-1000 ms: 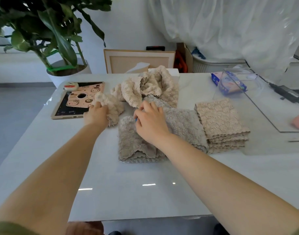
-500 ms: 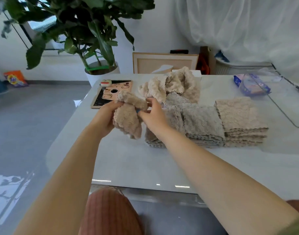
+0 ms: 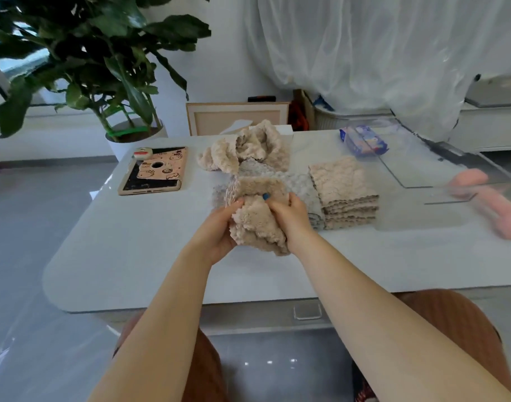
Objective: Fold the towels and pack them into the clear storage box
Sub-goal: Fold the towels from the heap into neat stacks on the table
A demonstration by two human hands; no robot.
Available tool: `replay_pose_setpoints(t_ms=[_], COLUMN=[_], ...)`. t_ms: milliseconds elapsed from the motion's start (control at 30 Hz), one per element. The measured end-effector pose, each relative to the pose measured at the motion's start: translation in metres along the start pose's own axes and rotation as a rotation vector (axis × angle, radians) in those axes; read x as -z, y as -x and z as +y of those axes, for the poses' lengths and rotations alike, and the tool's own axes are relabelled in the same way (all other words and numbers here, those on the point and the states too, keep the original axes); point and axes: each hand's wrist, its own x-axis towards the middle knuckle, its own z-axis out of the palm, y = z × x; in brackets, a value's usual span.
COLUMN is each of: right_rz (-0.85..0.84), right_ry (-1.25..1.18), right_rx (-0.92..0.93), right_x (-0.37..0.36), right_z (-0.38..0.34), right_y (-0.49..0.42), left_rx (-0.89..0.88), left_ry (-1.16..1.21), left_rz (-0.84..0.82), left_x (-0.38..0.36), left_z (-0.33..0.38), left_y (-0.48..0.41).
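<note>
Towel [image 3: 257, 224] first: where is the beige one?

Off the worktop [image 3: 132, 256], bunched up above its near middle, between the two hands.

How do the hands have it?

Left hand [image 3: 216, 230] grips its left side, with the thumb on top and the fingers curled under. Right hand [image 3: 292, 219] grips the right side, thumb pressed into the pile.

And the others?

Behind it lie folded grey towels [image 3: 300, 184], touching a neat beige stack [image 3: 342, 184] on their right. A loose heap [image 3: 248, 149] sits further back.

The box?

Clear storage box [image 3: 405, 185] stands at the right end, well apart from the hands. Something pink [image 3: 480, 195] shows blurred by it; I cannot tell whether it is inside.

Anything else?

A tablet [image 3: 154, 172] at the left, a blue packet [image 3: 364, 140] at the back, a potted plant [image 3: 103, 68] beyond the far corner.
</note>
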Motion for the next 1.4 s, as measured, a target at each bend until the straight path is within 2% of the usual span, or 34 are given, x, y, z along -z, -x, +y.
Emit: replay_pose_setpoints(t_ms=[100, 200, 267, 367, 500, 567, 633, 700, 833, 933, 1033, 1133, 1267, 1333, 1400], right_rz=[0.012, 0.066, 0.192, 0.334, 0.343, 0.452, 0.525, 0.463, 0.243, 0.24, 0.405, 0.466, 0.317, 0.331, 0.355], right_ry=[-0.001, 0.106, 0.169, 0.321, 0.42, 0.691, 0.964, 1.119, 1.367, 1.393, 1.315, 1.396, 1.535, 1.558, 1.595], right_rx=[-0.134, -0.242, -0.213, -0.074, 0.109, 0.201, 0.25, 0.243, 0.177, 0.242, 0.356, 0.33, 0.117, 0.138, 0.269], right_x=[0.037, 0.076, 0.098, 0.127, 0.146, 0.151, 0.156, 0.158, 0.161, 0.163, 0.18, 0.206, 0.218, 0.217, 0.215], right_z=[-0.003, 0.017, 0.032, 0.033, 0.032, 0.042, 0.055, 0.068, 0.086, 0.082, 0.071, 0.062, 0.066, 0.07, 0.074], right_y=[0.007, 0.01, 0.011, 0.013, 0.01, 0.01, 0.011, 0.013, 0.014, 0.011, 0.005, -0.001, -0.004, -0.006, -0.008], left_rx=[0.118, 0.247, 0.3, 0.33, 0.231, 0.095, -0.077, -0.21, -0.212, -0.169, -0.238, -0.31, -0.137, -0.171, -0.323], left_ry=[-0.031, -0.097, -0.118, -0.143, -0.303, -0.399, -0.561, -0.751, -1.13, -1.076, -0.977, -1.018, -1.456, -1.543, -1.607], left_rz=[-0.001, 0.007, 0.016, 0.116, 0.404, 0.573, 0.655, 0.619, 0.382, 0.274, 0.184, 0.177, 0.347, 0.361, 0.309], left_x=[-0.026, -0.053, -0.072, -0.097, -0.111, -0.12, -0.13, -0.135, -0.136, -0.144, -0.164, -0.185, -0.183, -0.176, -0.166], left_z=[-0.011, -0.031, -0.048, -0.076, -0.11, -0.124, -0.133, -0.14, -0.152, -0.147, -0.149, -0.156, -0.176, -0.181, -0.183], left_y=[-0.005, -0.015, -0.022, -0.04, -0.064, -0.064, -0.056, -0.051, -0.051, -0.051, -0.059, -0.069, -0.081, -0.078, -0.075])
